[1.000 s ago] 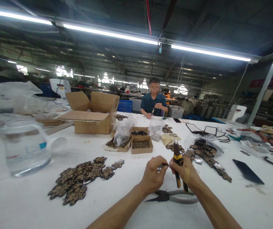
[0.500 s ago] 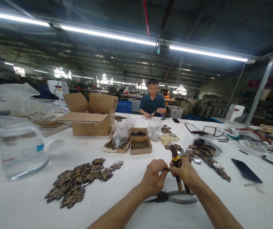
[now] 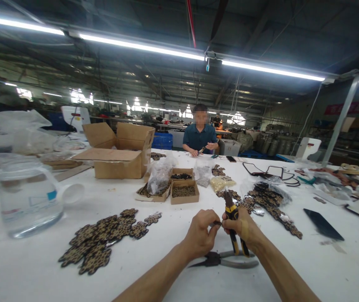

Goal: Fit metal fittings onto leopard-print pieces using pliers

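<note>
My left hand (image 3: 202, 233) is closed, thumb and finger pinching a small dark piece (image 3: 217, 223) too small to name. My right hand (image 3: 245, 228) is wrapped round yellow-and-black pliers (image 3: 231, 213), jaws pointing up and handles hanging below the palm. Its thumb and fingertip also meet the small dark piece, so the two hands nearly touch. On the white table just under them lies a second pair of pliers (image 3: 213, 259) with grey handles. To the left spreads a pile of leopard-print pieces (image 3: 99, 237); another leopard-print pile (image 3: 269, 201) lies to the right.
Small cardboard trays of metal bits (image 3: 184, 193) stand ahead, beside a plastic bag (image 3: 160, 174) and an open carton (image 3: 119, 161). A water jug (image 3: 27, 201) stands at left. A dark flat phone-like slab (image 3: 324, 224) lies at right. Across the table sits a co-worker (image 3: 200, 136) holding a tool.
Almost nothing differs. Both hands keep their hold on the small piece and the pliers, and the whole view has shifted very slightly.
</note>
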### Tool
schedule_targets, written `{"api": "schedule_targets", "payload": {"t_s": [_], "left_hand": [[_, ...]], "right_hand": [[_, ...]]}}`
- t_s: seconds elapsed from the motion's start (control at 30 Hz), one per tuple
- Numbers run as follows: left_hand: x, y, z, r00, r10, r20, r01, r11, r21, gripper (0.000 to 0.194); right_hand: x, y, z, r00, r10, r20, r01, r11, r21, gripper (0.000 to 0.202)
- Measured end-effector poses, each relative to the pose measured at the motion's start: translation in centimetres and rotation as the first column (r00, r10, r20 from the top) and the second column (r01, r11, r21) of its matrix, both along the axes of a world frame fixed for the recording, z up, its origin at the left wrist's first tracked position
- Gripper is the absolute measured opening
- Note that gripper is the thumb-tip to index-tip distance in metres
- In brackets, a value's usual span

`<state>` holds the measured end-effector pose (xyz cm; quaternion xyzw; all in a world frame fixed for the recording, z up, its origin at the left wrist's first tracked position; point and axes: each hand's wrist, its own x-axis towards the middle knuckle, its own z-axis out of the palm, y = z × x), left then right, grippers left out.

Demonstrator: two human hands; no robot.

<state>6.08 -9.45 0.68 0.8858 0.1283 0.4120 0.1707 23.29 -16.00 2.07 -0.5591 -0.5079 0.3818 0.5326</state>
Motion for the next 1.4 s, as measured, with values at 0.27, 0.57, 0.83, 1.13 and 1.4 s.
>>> {"api": "schedule_targets", "payload": {"t_s": [0.27, 0.57, 0.83, 1.13, 1.4], "left_hand": [[0.0, -0.1, 0.1, 0.999, -0.020, -0.043, 0.024, 0.996, 0.091, 0.012], [-0.2, 0.4, 0.3, 0.994, -0.011, -0.106, 0.027, 0.988, 0.149, 0.011], [0.3, 0.2, -0.8, 0.990, 0.093, -0.105, -0.094, 0.995, -0.014, 0.010], [0.5, -0.2, -0.8, 0.984, 0.123, -0.131, -0.110, 0.989, 0.097, 0.009], [0.5, 0.0, -0.9, 0.986, 0.126, -0.110, -0.131, 0.990, -0.048, 0.009]], "right_hand": [[-0.7, -0.1, 0.6, 0.994, -0.033, 0.107, 0.039, 0.998, -0.054, 0.009], [-0.3, 0.1, -0.3, 0.996, 0.042, 0.075, -0.041, 0.999, -0.006, 0.012], [-0.6, 0.2, -0.6, 0.995, -0.062, 0.073, 0.059, 0.998, 0.033, 0.012], [-0.5, 0.3, -0.6, 0.992, -0.091, 0.090, 0.089, 0.996, 0.021, 0.010], [-0.7, 0.5, -0.8, 0.992, -0.104, 0.067, 0.103, 0.995, 0.011, 0.007]]}}
